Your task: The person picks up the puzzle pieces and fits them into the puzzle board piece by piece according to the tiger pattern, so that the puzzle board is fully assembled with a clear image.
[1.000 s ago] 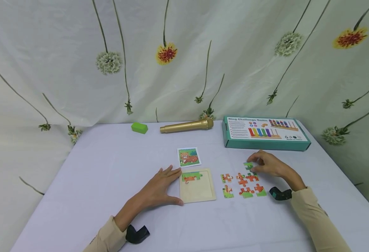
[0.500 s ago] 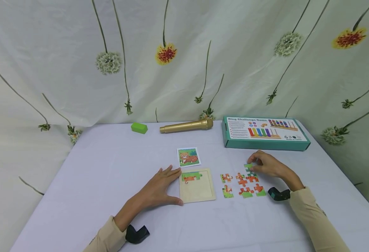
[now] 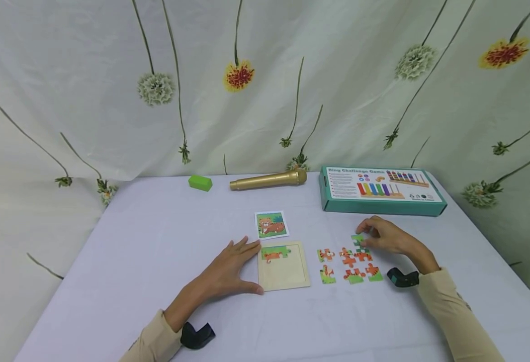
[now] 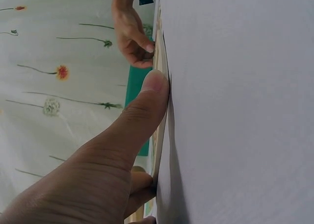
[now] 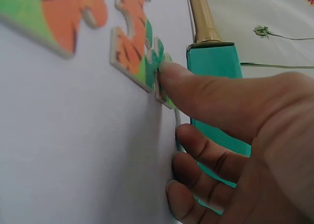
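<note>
My left hand (image 3: 226, 269) rests along the left side of the wooden puzzle tray (image 3: 284, 277), fingers fairly straight at its far corner and thumb at the near one. In the left wrist view the thumb (image 4: 137, 113) touches the tray's edge. Joined green and orange pieces (image 3: 274, 254) lie in its upper left. My right hand (image 3: 384, 237) pinches a green puzzle piece (image 3: 357, 240) between thumb and index finger, right beside an orange-and-green piece (image 5: 128, 50) on the table. Whether the two interlock I cannot tell. Several other loose pieces (image 3: 354, 277) lie close by.
A tiger picture card (image 3: 271, 225) lies just beyond the tray. Farther back are a green block (image 3: 200, 183), a gold microphone (image 3: 268, 180) and a teal game box (image 3: 382, 191). A flowered curtain (image 3: 265, 85) hangs behind the white table.
The green piece in my right hand has shifted very slightly rightward and nearer, toward the piece below it. My left hand and the tray stay in place.
</note>
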{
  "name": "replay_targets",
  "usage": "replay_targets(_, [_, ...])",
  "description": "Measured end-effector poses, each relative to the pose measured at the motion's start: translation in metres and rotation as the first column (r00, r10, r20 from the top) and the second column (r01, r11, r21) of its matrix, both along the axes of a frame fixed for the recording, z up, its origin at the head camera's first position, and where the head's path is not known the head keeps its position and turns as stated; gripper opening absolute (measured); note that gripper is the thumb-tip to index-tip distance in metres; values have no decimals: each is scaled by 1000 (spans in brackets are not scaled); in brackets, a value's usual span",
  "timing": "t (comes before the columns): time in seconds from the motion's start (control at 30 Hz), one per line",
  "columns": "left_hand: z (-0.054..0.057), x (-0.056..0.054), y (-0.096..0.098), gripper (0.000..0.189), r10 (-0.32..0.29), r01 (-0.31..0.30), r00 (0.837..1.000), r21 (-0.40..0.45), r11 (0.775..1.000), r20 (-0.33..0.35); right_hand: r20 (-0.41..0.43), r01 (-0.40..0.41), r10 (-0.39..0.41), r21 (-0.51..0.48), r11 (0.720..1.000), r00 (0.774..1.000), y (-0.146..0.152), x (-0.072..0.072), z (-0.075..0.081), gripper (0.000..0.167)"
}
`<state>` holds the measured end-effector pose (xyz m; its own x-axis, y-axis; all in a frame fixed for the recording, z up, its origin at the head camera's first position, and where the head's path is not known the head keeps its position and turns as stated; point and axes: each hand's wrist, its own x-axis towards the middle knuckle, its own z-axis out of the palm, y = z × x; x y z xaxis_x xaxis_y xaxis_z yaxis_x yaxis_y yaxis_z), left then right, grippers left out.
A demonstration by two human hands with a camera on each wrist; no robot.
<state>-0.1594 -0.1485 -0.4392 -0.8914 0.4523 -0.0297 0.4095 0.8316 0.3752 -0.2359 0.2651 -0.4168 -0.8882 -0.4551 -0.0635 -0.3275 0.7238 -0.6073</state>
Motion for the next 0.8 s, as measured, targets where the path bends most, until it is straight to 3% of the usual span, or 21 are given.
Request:
replay_targets(0.13, [2, 0, 0, 108, 0, 0, 1000, 6, 1000, -2, -16, -10, 10, -4, 1000, 1000, 3, 0, 0, 22])
replay_targets(0.37, [2, 1, 0, 107, 3, -3, 1000, 22, 1000, 1, 35, -40, 41, -30, 999, 999, 8, 0, 1, 33])
replay_targets(0.67, [2, 1, 0, 108, 10, -10, 1000, 25, 1000, 2, -21, 11, -11, -5, 1000, 1000, 2, -2, -4, 20])
replay_targets(0.8, [2, 2, 0, 108, 1, -1, 1000, 33, 999, 1, -21, -7, 6, -25, 1000, 1000, 2, 1, -2, 28])
